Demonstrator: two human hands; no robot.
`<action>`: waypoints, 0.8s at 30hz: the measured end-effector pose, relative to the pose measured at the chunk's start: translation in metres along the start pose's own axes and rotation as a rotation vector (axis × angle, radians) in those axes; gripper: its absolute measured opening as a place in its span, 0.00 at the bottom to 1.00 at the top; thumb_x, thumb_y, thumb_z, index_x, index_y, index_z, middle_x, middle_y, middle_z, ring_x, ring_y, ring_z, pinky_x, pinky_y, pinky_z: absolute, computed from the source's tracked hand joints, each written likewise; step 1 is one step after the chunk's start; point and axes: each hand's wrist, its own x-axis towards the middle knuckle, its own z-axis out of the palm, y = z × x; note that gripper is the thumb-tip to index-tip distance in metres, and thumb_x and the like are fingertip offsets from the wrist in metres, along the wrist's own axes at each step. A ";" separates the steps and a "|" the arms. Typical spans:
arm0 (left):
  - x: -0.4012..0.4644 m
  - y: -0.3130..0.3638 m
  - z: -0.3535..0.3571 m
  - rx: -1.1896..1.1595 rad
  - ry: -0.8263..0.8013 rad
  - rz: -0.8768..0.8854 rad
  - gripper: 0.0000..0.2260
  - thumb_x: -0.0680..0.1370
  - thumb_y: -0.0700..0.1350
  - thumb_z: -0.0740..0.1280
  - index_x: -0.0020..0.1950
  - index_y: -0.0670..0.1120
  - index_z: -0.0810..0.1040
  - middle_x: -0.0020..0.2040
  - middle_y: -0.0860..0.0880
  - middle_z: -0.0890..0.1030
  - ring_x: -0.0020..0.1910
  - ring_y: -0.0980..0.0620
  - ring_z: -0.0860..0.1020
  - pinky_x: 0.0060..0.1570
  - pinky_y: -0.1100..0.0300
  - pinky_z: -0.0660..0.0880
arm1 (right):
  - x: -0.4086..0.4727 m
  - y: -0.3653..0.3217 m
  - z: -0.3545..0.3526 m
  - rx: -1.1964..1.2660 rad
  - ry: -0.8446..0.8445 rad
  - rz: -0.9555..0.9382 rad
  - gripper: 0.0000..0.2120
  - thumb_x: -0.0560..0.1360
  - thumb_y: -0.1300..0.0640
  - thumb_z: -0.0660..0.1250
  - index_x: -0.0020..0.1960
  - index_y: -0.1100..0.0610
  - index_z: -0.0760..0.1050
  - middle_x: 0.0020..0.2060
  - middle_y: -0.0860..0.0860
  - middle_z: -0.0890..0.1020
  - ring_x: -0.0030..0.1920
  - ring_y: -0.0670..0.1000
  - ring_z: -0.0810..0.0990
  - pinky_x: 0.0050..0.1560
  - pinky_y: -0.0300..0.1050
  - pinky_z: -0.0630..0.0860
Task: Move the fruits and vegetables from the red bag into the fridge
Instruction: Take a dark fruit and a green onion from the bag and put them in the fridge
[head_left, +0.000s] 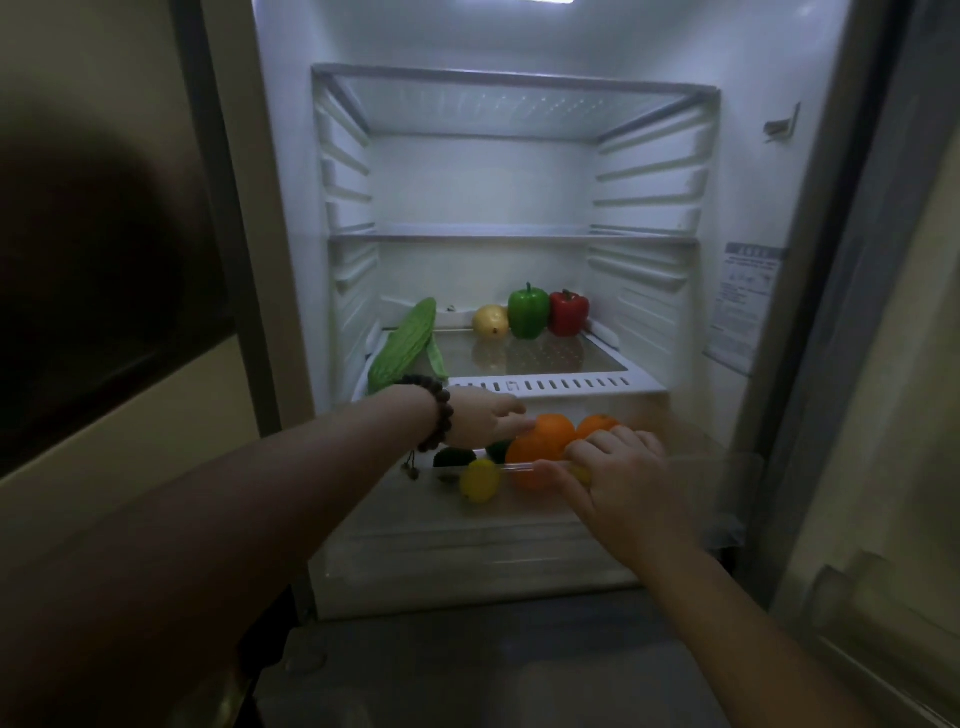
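The fridge stands open in front of me. My left hand (483, 418), with a bead bracelet on its wrist, reaches into the clear bottom drawer (701, 457); its fingertips touch an orange (553, 431). My right hand (623, 478) grips the drawer's front edge. Inside the drawer lie a second orange (595, 423), a yellow lemon (480, 480) and a dark green fruit (453, 457). On the shelf (550, 385) above lie a ridged green gourd (408, 343), a yellow fruit (491, 322), a green pepper (528, 312) and a red pepper (569, 313). The red bag is out of view.
Two glass shelves (514, 236) higher up hold nothing. The fridge door (883, 364) stands open at the right. A dark panel (93, 291) borders the fridge on the left. The room is dim outside the lit compartment.
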 end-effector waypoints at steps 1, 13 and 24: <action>-0.005 0.005 0.003 0.001 0.031 0.002 0.26 0.79 0.63 0.50 0.73 0.52 0.60 0.72 0.47 0.65 0.69 0.48 0.65 0.69 0.46 0.63 | -0.001 -0.001 -0.002 0.007 -0.018 0.009 0.31 0.76 0.31 0.42 0.42 0.49 0.78 0.38 0.45 0.79 0.42 0.47 0.74 0.50 0.48 0.70; -0.063 0.075 0.028 0.104 0.487 0.195 0.27 0.78 0.63 0.54 0.74 0.52 0.59 0.73 0.50 0.64 0.71 0.49 0.62 0.69 0.48 0.58 | -0.057 0.028 -0.065 -0.088 -0.034 0.248 0.27 0.74 0.39 0.52 0.60 0.56 0.76 0.57 0.56 0.78 0.59 0.58 0.74 0.62 0.53 0.71; -0.090 0.225 0.095 0.015 0.539 0.540 0.29 0.77 0.64 0.53 0.74 0.52 0.57 0.73 0.52 0.64 0.72 0.50 0.59 0.69 0.50 0.57 | -0.190 0.075 -0.179 -0.325 0.012 0.496 0.23 0.72 0.44 0.56 0.56 0.57 0.78 0.53 0.60 0.79 0.53 0.62 0.78 0.54 0.54 0.75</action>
